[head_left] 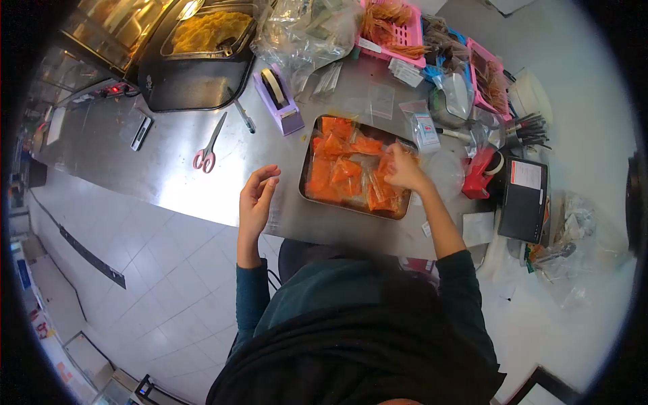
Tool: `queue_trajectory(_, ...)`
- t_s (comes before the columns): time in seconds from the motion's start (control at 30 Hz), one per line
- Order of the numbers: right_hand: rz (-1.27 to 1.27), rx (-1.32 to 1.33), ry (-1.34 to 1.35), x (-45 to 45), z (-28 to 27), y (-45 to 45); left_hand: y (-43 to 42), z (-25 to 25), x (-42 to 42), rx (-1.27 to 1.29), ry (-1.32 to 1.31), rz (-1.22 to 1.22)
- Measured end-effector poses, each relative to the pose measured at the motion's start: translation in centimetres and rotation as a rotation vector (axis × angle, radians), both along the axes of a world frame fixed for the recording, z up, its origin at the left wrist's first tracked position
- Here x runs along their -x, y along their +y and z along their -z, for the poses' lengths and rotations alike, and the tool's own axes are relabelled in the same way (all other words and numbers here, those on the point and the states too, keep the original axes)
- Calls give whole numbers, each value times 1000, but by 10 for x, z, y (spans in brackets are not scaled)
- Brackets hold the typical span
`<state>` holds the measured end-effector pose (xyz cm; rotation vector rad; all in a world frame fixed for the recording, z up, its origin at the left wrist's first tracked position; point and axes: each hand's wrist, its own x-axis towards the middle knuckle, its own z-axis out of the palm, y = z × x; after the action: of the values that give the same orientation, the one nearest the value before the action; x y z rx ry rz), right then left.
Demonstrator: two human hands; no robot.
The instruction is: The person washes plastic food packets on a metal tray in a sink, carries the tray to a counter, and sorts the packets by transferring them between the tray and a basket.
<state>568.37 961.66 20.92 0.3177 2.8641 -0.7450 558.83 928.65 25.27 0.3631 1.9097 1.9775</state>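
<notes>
A dark rectangular tray (305,183) lies on the metal table, filled with several small clear bags of orange food (345,170). My right hand (405,169) reaches over the tray's right side, its fingers bent down onto an orange bag; the fingertips are partly hidden, so their hold cannot be made out. To the left of the tray, my left hand (256,196) is raised near the table's front edge. Its fingers are curved and apart from the thumb, with nothing between them.
Scissors (210,147), a pen (244,116) and a purple tape dispenser (280,101) lie left of the tray. Behind are a large plastic bag (304,34) and pink baskets (398,30). A red tape dispenser (478,174) and black device (523,200) stand right.
</notes>
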Motion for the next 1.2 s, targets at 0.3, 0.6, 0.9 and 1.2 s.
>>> queue_trajectory(0.3,318,-278,-102,-21,6,-49,-22,22,-9,-17,-83,-56)
queue_trajectory(0.6,409,17,-120,4,3,-35,-19,22,-9,-10,-67,-39)
queue_trajectory(0.9,-512,-127,139,-12,-52,-36,-27,23,-9,52,-58,-47)
queue_trajectory(1.2,-1227,-407,358,-9,-13,-25,-11,17,-10,96,-21,30)
